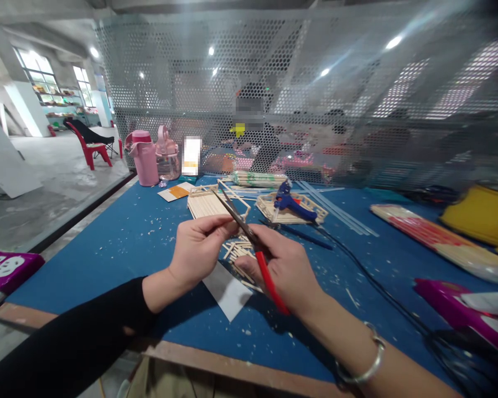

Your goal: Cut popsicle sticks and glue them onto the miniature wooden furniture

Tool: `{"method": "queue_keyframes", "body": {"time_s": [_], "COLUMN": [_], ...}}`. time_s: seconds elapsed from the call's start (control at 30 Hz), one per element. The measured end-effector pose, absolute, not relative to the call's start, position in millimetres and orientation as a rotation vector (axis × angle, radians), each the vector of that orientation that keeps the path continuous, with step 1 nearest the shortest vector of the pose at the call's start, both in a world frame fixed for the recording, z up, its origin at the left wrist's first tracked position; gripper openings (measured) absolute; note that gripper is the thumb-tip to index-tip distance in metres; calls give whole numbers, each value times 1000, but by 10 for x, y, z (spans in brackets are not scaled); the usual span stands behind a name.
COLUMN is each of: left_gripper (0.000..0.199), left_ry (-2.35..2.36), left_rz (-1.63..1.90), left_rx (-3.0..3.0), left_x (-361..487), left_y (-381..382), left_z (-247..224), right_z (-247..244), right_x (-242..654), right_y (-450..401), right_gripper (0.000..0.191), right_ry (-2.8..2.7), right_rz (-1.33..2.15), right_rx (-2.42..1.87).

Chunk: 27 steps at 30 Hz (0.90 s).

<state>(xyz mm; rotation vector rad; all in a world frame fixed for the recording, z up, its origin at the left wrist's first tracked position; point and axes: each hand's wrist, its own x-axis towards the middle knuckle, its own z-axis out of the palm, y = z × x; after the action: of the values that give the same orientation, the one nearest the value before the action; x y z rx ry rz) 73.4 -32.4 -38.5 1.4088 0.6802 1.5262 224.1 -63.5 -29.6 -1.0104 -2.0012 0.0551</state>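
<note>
Left of the scissors (264,271), the left hand (200,246) has its fingertips pinched together at the blades, any piece between them being indiscernible, while beyond the blades a stick platform (203,207) rests on the surface (108,251) with its slatted floor laid and railing along its far edge. Beneath the scissors lie short loose sticks (236,250), unattached, and the right hand (292,262) is closed around the handles. Beyond and to the right of the scissors, a railed stick frame (265,208) supports a glue gun (289,202); assembly appears partly complete, the loose pieces apparently remaining to be fitted.
</note>
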Motion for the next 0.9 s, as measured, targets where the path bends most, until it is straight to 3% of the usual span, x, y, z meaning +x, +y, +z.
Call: {"method": "queue_keyframes", "body": {"time_s": [0.27, 0.43, 0.63, 0.9], "left_gripper": [9, 12, 11, 20], "left_ry": [698, 644, 814, 677], "left_rz": [1610, 1581, 1288, 801], "left_rx": [1887, 2214, 1755, 1135], "left_x": [743, 729, 742, 753], "left_y": [-274, -265, -298, -316], "left_z": [-443, -488, -438, -324], "right_z": [-305, -286, -266, -299], "right_x": [2154, 2192, 2215, 2212], "right_y": [-591, -552, -588, -614], "right_gripper": [33, 36, 32, 27], "right_ry": [-1469, -1306, -1366, -1487], "right_rz": [664, 793, 652, 567], "right_rx": [-1065, -976, -997, -949]}}
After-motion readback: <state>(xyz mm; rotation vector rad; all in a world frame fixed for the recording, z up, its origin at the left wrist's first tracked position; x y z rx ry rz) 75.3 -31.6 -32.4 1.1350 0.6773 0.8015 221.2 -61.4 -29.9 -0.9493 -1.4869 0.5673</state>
